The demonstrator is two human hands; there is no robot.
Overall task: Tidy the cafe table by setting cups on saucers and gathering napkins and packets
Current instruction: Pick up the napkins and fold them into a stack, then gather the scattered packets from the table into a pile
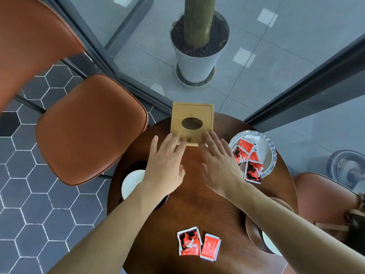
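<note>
Both hands lie flat and open, gripping nothing. My left hand (165,162) and my right hand (219,165) reach forward over the round wooden table (193,206), and the fingertips (178,136) rest on the near edge of the wooden napkin box (192,123). That edge is blurred under them. The box stands at the far rim of the table, its long axis running away from me, the oval slot on top lying crosswise.

My left forearm hides most of a white cup (131,183) on a dark saucer (136,166). My right forearm covers another white cup (271,245) on a brown saucer (254,232), and only a sliver of that cup shows.

Red packets (247,157) lie heaped on a scalloped glass plate (270,153) at the right, one overhanging the plate's near rim. Two loose packets (198,243) lie side by side near me, long axes pointing roughly away from me. Print on all packets is illegible.
</note>
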